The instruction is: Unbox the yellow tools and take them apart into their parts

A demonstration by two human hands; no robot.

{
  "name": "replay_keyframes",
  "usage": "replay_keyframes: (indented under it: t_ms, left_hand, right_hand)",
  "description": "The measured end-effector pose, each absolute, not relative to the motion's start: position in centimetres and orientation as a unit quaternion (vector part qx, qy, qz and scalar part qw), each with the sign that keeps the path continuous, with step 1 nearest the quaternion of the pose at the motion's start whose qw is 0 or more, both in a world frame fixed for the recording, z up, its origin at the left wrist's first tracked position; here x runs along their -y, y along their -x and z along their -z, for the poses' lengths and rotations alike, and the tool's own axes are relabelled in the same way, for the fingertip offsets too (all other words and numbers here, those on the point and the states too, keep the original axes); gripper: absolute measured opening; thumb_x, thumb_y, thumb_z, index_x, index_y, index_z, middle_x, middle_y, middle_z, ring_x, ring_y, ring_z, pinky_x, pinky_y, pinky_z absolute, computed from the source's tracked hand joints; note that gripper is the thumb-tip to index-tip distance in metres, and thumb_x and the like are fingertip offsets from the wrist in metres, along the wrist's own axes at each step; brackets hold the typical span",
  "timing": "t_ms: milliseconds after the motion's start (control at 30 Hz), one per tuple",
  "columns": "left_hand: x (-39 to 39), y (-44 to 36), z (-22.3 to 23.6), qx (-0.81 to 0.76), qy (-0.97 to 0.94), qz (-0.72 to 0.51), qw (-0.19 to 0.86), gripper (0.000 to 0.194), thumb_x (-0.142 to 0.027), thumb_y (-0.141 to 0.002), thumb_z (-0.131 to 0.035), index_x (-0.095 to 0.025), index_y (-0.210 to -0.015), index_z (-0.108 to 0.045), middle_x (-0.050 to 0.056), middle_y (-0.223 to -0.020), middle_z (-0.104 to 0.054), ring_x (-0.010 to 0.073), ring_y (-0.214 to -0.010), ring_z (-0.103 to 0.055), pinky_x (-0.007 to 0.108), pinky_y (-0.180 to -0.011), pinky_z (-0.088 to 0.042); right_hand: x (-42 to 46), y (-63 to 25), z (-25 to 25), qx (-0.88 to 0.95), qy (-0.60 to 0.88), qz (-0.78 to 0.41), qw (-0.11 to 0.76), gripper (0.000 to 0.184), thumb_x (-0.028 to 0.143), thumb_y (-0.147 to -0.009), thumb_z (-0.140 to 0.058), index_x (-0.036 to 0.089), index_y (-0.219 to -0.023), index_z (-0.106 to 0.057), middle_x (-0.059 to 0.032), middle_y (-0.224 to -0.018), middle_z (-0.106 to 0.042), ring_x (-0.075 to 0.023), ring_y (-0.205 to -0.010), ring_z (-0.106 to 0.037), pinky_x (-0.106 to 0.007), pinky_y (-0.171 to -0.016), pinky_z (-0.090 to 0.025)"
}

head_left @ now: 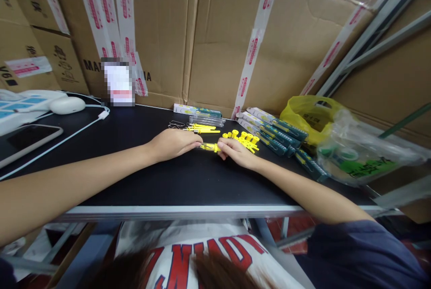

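Observation:
Both hands meet over the middle of the black table, closed on one slim yellow pen-like piece (210, 147) that lies sideways between them. My left hand (177, 143) grips its left end, and the fingers hide that part. My right hand (237, 151) pinches the right end between thumb and fingers. Just behind my right hand lies a group of yellow flanged caps (243, 138). Beyond my left hand are several thin yellow rods (206, 128), metal clips (176, 124) and clear tubes (210, 120).
Printed slim boxes (274, 129) are stacked at the right, beside a yellow plastic bag (303, 116) and a clear bag (367, 154). Another slim box (198, 111) lies at the back. A phone (30, 141), cable and power strip (25, 105) occupy the left. Cardboard (222, 46) walls the back.

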State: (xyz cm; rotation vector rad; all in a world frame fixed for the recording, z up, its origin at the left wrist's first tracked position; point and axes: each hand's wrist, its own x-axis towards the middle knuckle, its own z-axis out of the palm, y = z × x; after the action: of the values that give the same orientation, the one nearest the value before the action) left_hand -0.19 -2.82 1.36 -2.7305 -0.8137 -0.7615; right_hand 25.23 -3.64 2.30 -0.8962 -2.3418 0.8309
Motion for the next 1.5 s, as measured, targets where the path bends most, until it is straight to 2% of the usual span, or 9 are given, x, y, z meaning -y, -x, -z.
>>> replay_keyframes:
  t_ms: [267,533,867,967,1033,1133,1200,1333,1500]
  left_hand:
    - [2.95,0.22,-1.66,0.277,0.934,0.212,0.072,0.037,-0.048,-0.093,-0.043,-0.020,-0.109,-0.060,0.003,-0.106,-0.069,0.0160,-0.091,-0.066,0.022,-0.075,-0.047]
    - [2.90,0.18,-1.63,0.315,0.927,0.178,0.102,0.033,-0.046,-0.093,-0.044,-0.021,-0.109,-0.060,0.002,-0.098,-0.071,0.0166,-0.083,-0.068,0.022,-0.066,-0.045]
    - [2.63,0.43,-1.86,0.298,0.936,0.148,0.113,0.033,-0.047,-0.094,-0.041,-0.023,-0.107,-0.059,0.000,-0.087,-0.072,0.0153,-0.072,-0.067,0.021,-0.056,-0.039]
    - [2.72,0.36,-1.98,0.303,0.936,0.140,0.114,0.033,-0.047,-0.094,-0.041,-0.023,-0.107,-0.059,0.000,-0.089,-0.072,0.0159,-0.072,-0.068,0.021,-0.057,-0.039]
    - [2.82,0.28,-2.03,0.305,0.935,0.140,0.116,0.033,-0.048,-0.094,-0.042,-0.023,-0.107,-0.059,0.000,-0.089,-0.072,0.0159,-0.072,-0.068,0.021,-0.057,-0.040]
    - [2.90,0.21,-1.98,0.305,0.934,0.142,0.121,0.032,-0.047,-0.093,-0.042,-0.024,-0.109,-0.058,0.000,-0.089,-0.072,0.0159,-0.073,-0.068,0.021,-0.057,-0.040]
    - [2.88,0.20,-1.93,0.307,0.934,0.139,0.122,0.032,-0.047,-0.093,-0.042,-0.024,-0.109,-0.058,0.001,-0.090,-0.072,0.0166,-0.074,-0.068,0.021,-0.058,-0.041]
    - [2.83,0.20,-1.97,0.312,0.933,0.132,0.123,0.033,-0.047,-0.094,-0.042,-0.023,-0.109,-0.058,0.001,-0.090,-0.072,0.0170,-0.074,-0.068,0.022,-0.058,-0.041]
    - [2.76,0.30,-2.07,0.306,0.935,0.132,0.118,0.033,-0.047,-0.093,-0.042,-0.023,-0.107,-0.059,0.001,-0.088,-0.072,0.0161,-0.073,-0.068,0.021,-0.057,-0.040]
  right_hand:
    - [3.66,-25.03,-2.21,0.853,0.318,-0.323,0.260,0.044,0.053,-0.093,-0.037,0.018,-0.068,-0.046,0.0015,-0.062,-0.050,-0.0108,-0.059,-0.046,-0.025,-0.063,-0.038]
    - [3.54,-25.11,-2.01,0.814,0.305,-0.385,0.309,0.031,0.048,-0.085,-0.057,0.018,-0.081,-0.048,0.0015,-0.069,-0.055,-0.0103,-0.063,-0.049,-0.025,-0.063,-0.040]
    - [3.01,-25.16,-1.67,0.785,0.294,-0.437,0.326,0.035,0.039,-0.071,-0.075,0.017,-0.079,-0.048,0.0028,-0.073,-0.055,-0.0079,-0.061,-0.050,-0.022,-0.059,-0.040]
    - [3.02,-25.22,-1.75,0.795,0.304,-0.416,0.321,0.034,0.042,-0.073,-0.072,0.017,-0.079,-0.050,0.0022,-0.071,-0.056,-0.0087,-0.061,-0.050,-0.023,-0.059,-0.039]
    - [3.03,-25.31,-1.83,0.807,0.312,-0.392,0.311,0.032,0.046,-0.081,-0.063,0.017,-0.077,-0.051,0.0020,-0.068,-0.056,-0.0093,-0.060,-0.049,-0.024,-0.059,-0.038]
    - [3.10,-25.42,-1.92,0.836,0.320,-0.348,0.280,0.043,0.050,-0.091,-0.044,0.016,-0.066,-0.051,0.0011,-0.061,-0.053,-0.0100,-0.058,-0.048,-0.025,-0.061,-0.037]
    - [3.16,-25.45,-1.97,0.849,0.319,-0.332,0.258,0.048,0.051,-0.093,-0.039,0.016,-0.062,-0.051,0.0007,-0.060,-0.052,-0.0104,-0.059,-0.048,-0.025,-0.062,-0.038]
    - [3.25,-25.44,-2.03,0.849,0.312,-0.347,0.248,0.043,0.052,-0.092,-0.042,0.016,-0.070,-0.053,0.0019,-0.060,-0.051,-0.0105,-0.058,-0.047,-0.025,-0.062,-0.038]
    - [3.29,-25.37,-1.83,0.832,0.315,-0.368,0.271,0.035,0.050,-0.084,-0.057,0.017,-0.077,-0.050,0.0026,-0.063,-0.053,-0.0094,-0.058,-0.046,-0.023,-0.058,-0.037]
